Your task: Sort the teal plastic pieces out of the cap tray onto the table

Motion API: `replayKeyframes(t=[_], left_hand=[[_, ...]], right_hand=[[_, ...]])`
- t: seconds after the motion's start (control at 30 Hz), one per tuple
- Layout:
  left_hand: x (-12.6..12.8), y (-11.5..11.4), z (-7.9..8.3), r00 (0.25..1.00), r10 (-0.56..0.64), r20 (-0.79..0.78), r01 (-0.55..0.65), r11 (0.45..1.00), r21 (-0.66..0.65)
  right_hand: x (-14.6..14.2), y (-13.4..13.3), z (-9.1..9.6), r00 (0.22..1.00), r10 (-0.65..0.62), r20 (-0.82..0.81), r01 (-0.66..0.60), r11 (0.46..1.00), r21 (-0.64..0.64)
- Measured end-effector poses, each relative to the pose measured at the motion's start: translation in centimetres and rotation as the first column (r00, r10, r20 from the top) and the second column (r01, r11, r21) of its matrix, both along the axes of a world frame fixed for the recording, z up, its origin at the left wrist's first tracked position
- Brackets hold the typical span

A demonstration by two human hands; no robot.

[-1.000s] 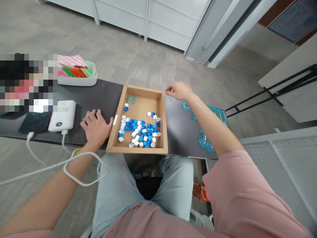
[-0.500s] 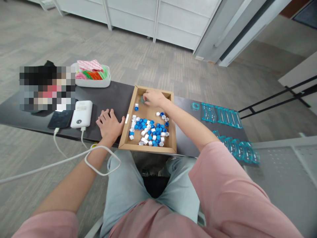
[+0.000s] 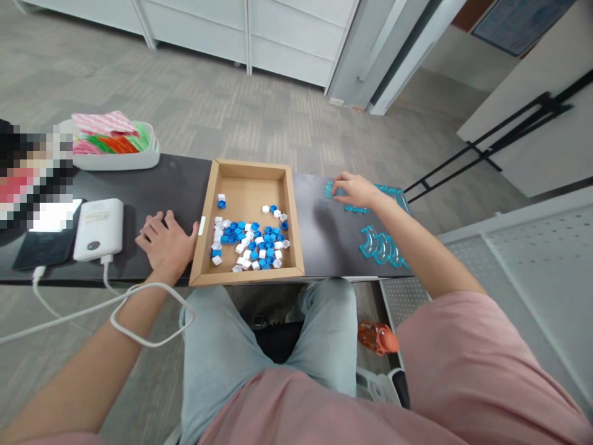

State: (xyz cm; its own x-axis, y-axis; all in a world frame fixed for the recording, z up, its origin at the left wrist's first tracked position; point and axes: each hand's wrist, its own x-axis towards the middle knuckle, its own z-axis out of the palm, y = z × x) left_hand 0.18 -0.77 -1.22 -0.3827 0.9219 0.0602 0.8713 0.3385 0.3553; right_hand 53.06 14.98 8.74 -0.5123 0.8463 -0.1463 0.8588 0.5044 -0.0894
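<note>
On the dark table to the right of the box, my right hand (image 3: 359, 190) is closed, its fingertips at a small clear turquoise plastic piece (image 3: 329, 189). The fingers partly cover it, and I cannot make out whether one piece or a stack lies there. My left hand (image 3: 167, 242) rests flat and open on the table, its thumb against the left wall of the cardboard box (image 3: 297, 247). Many white and blue hexagonal pieces (image 3: 254, 238) lie loose in the near half of the box. Curved clear turquoise pieces (image 3: 382, 246) lie in a row right of it.
Left of my left hand are a white power bank (image 3: 99, 228), a phone (image 3: 49, 241) and a white cable (image 3: 139, 337) looping over my forearm. A white basket (image 3: 120, 162) with colourful items stands behind. An orange-capped bottle (image 3: 377, 338) is below the table at right.
My right hand has moved out of the box's far left corner to the table on the right. The turquoise piece under it in the box is gone from there. The view has swung right.
</note>
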Motion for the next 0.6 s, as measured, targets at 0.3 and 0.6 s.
replayKeyframes(t=[0.3,0.6], left_hand=[[-0.4,0.2,-0.4,1.000,-0.002,-0.024,0.002,1.000,0.002],[-0.8,0.6,-0.6,0.999,0.019,-0.031,-0.020,0.999,-0.028]], right_hand=[[-0.2,-1.9,-3.0,0.977,-0.099,0.188,0.104,0.994,-0.017],[-0.4,-9.3,4.9,0.985,0.057,-0.162,-0.028,0.984,0.177]])
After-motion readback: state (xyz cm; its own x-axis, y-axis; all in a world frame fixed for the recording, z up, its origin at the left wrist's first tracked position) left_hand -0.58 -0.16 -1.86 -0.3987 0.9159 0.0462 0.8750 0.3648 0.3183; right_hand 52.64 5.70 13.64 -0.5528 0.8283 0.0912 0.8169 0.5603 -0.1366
